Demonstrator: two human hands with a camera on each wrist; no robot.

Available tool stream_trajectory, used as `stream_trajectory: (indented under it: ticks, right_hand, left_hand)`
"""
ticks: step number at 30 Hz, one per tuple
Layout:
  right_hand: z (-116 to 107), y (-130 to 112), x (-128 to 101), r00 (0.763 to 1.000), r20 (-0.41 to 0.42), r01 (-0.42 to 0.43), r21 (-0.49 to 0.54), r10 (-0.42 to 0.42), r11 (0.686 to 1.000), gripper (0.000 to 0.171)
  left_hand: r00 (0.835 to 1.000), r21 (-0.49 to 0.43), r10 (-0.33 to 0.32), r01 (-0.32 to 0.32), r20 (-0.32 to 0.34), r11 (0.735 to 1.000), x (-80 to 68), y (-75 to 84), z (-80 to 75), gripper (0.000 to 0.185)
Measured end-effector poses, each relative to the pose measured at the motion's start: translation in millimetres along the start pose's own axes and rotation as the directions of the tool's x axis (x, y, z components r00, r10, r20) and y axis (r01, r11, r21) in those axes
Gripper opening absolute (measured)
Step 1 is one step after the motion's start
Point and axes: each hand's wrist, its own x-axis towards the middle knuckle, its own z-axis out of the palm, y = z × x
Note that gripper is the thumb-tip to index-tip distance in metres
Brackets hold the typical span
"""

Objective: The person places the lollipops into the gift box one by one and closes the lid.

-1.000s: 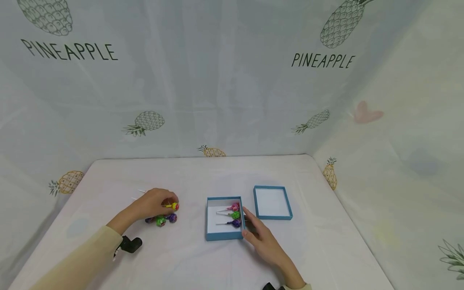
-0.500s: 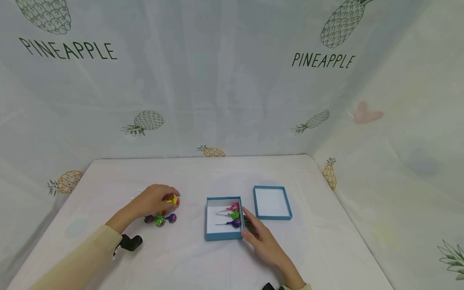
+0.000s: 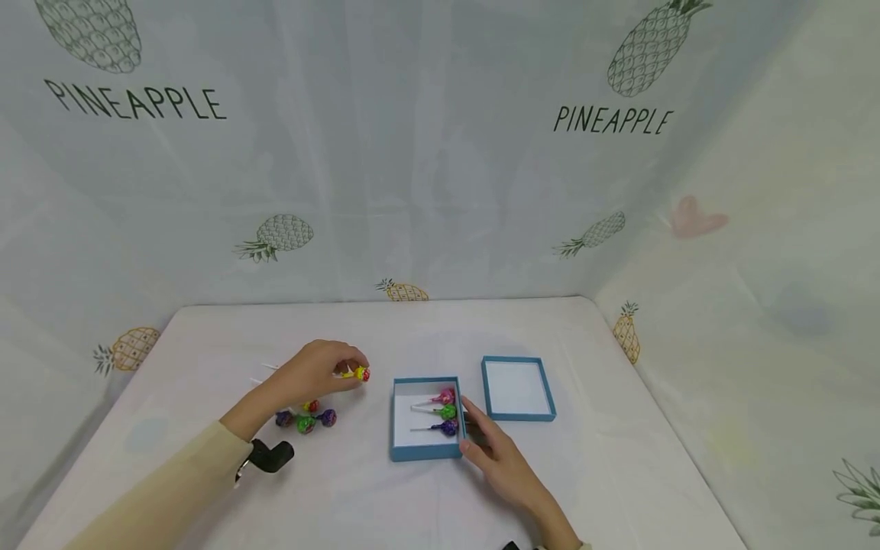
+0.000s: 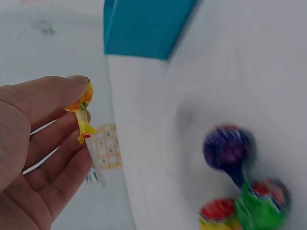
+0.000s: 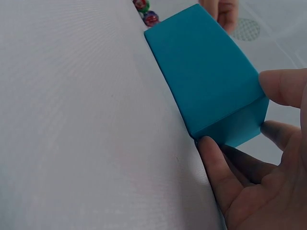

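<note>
My left hand [image 3: 319,372] pinches a lollipop [image 3: 361,373] with a yellow and red wrapper, holding it above the table left of the blue box [image 3: 426,453]. In the left wrist view, its white stick [image 4: 96,160] hangs down beside the fingers. Inside the open box lie a pink lollipop [image 3: 447,396], a green lollipop [image 3: 448,412] and a purple lollipop [image 3: 449,428], sticks pointing left. My right hand [image 3: 505,462] rests against the box's right side, thumb near the front corner; in the right wrist view, fingertips [image 5: 208,146] touch the box's blue wall [image 5: 204,67].
Several lollipops lie loose on the left, among them a green one [image 3: 305,424], a purple one [image 3: 328,417] and a yellow-red one [image 3: 312,406]. A blue-rimmed lid [image 3: 519,417] lies right of the box. Pineapple-printed cloth [image 3: 440,153] hangs behind the table.
My left hand has lifted the yellow and red lollipop from the loose group and moved it right, towards the box. The right hand and the box have stayed in place.
</note>
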Motion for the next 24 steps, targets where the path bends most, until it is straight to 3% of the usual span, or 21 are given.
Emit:
stream_trajectory:
  ticks: [6, 11, 24]
  right_hand:
    - [0.6, 0.1, -0.8, 1.000, -0.003, 0.000, 0.002, 0.000, 1.000, 0.064]
    - [1.0, -0.4, -1.4, 1.000, -0.006, -0.003, 0.002, 0.003, 1.000, 0.064]
    - [1.5, -4.9, -1.0, 1.000, -0.005, -0.027, 0.001, 0.027, 1.000, 0.064]
  left_hand:
    - [0.997, -0.024, 0.072, -0.072, -0.017, 0.997, 16.3, 25.3, 2.7, 0.020]
    - [0.995, -0.047, 0.095, -0.096, -0.025, 0.994, 27.9, 45.8, 8.4, 0.020]
    - [0.989, -0.083, 0.142, -0.139, 0.033, 0.987, 51.2, 87.0, 42.9, 0.021]
